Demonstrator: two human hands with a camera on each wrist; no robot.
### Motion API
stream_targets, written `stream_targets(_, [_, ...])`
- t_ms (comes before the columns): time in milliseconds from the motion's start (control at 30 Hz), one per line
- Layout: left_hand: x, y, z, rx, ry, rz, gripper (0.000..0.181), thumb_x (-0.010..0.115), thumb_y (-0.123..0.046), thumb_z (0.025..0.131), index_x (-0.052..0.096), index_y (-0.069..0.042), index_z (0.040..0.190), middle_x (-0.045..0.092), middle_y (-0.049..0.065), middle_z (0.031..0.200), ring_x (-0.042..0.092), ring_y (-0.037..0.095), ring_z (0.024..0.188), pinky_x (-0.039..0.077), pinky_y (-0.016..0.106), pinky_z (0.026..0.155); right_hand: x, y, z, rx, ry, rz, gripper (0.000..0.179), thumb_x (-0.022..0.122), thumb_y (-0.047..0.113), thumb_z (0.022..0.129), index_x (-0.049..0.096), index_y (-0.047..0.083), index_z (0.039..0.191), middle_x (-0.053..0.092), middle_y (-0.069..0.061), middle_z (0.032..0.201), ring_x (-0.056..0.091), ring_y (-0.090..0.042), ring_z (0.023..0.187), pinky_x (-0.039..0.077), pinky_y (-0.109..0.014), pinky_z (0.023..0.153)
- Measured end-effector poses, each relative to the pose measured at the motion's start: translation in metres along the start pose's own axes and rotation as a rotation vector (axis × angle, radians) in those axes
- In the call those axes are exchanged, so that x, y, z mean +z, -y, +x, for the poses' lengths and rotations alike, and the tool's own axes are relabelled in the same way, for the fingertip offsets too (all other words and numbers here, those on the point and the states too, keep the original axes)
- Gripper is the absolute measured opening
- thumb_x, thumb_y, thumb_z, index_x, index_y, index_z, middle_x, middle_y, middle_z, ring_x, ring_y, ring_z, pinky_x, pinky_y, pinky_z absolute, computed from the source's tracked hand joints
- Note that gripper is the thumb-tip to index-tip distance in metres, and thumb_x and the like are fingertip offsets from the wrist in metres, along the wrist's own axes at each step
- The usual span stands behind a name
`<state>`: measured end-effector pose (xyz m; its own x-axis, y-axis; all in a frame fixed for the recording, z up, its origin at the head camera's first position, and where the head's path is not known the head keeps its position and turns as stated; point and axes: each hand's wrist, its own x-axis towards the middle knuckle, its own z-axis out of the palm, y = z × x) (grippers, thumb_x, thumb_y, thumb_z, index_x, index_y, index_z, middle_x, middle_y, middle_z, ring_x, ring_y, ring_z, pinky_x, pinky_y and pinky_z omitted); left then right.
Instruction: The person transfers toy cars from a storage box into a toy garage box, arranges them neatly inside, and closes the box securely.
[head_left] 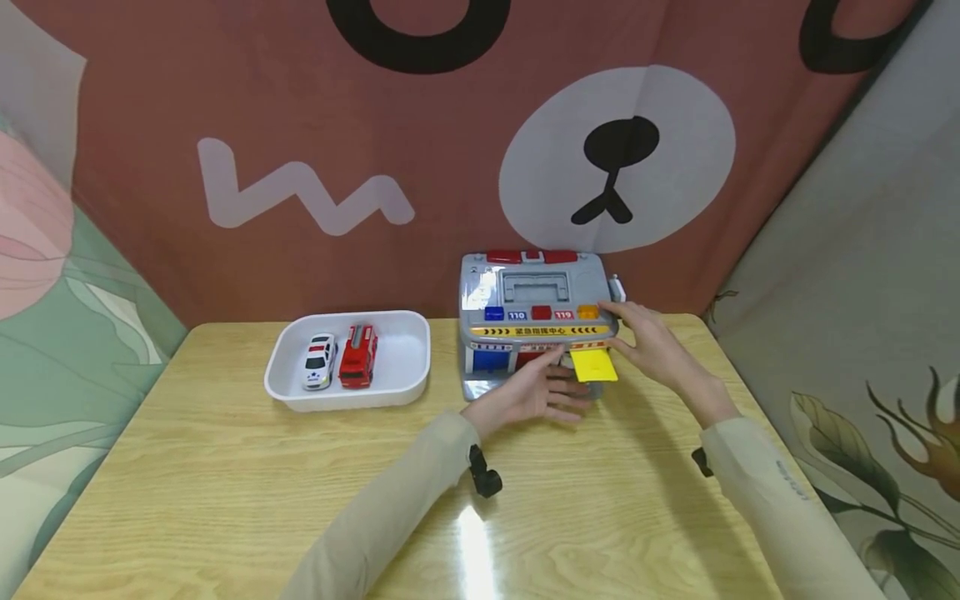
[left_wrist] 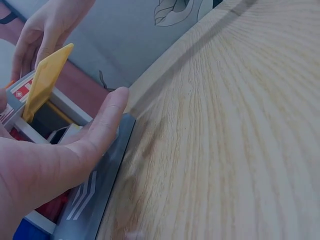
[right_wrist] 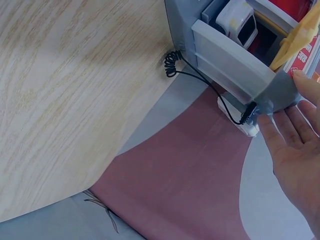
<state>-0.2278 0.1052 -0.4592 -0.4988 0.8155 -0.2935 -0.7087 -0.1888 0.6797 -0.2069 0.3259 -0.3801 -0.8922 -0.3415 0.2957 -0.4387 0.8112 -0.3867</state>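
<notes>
A grey toy garage [head_left: 480,287] with coloured buttons stands at the table's back right. Its yellow door [head_left: 593,365] is raised and sticks out at the front. In the right wrist view, a white toy vehicle [right_wrist: 238,21] sits inside the bay under that door. Before the bay is my left hand [head_left: 534,390], its fingers stretched out and partly covering the opening. My right hand [head_left: 656,343] rests at the garage's right top corner, fingers fairly straight, near the orange button [head_left: 588,312]. In the left wrist view, my left palm hides part of the garage front.
Left of the garage, a white tray [head_left: 405,398] holds a white toy police car [head_left: 319,362] and a red toy fire engine [head_left: 358,358]. On the garage's right side hangs a coiled black cord [right_wrist: 172,62] with a white piece [right_wrist: 245,127]. A patterned curtain [head_left: 300,100] stands behind the table [head_left: 225,500].
</notes>
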Motion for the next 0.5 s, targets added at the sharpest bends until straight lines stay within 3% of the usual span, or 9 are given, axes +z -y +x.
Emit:
stream_targets(233, [-0.007, -0.004, -0.016, -0.01, -0.025, 0.036, 0.093, 0.052, -0.061, 0.091, 0.017, 0.003, 0.149, 0.039, 0.029, 0.144, 0.043, 0.047, 0.127, 0.043, 0.057, 0.098, 0.002, 0.005, 0.003, -0.007, 0.005, -0.017, 0.062, 0.073, -0.002, 0.083, 0.044, -0.006, 0.138, 0.053, -0.023, 0.124, 0.054, -0.036, 0.108, 0.049, -0.051, 0.09])
stream_targets(367, [-0.015, -0.009, -0.033, -0.006, -0.028, 0.029, 0.092, 0.05, -0.06, 0.093, 0.015, 0.003, 0.15, 0.04, 0.029, 0.143, 0.045, 0.047, 0.126, 0.04, 0.058, 0.099, 0.001, 0.006, 0.005, 0.008, 0.025, -0.025, 0.063, 0.072, -0.003, 0.084, 0.042, -0.006, 0.139, 0.05, -0.025, 0.128, 0.052, -0.037, 0.111, 0.047, -0.052, 0.092])
stream_targets(500, [-0.025, -0.014, -0.055, 0.01, 0.005, -0.014, 0.091, 0.048, -0.057, 0.095, 0.01, 0.004, 0.15, 0.036, 0.031, 0.145, 0.037, 0.05, 0.13, 0.034, 0.06, 0.103, -0.004, 0.006, 0.001, 0.025, 0.045, -0.06, 0.063, 0.073, -0.001, 0.084, 0.042, -0.005, 0.139, 0.049, -0.026, 0.131, 0.051, -0.038, 0.113, 0.045, -0.054, 0.094])
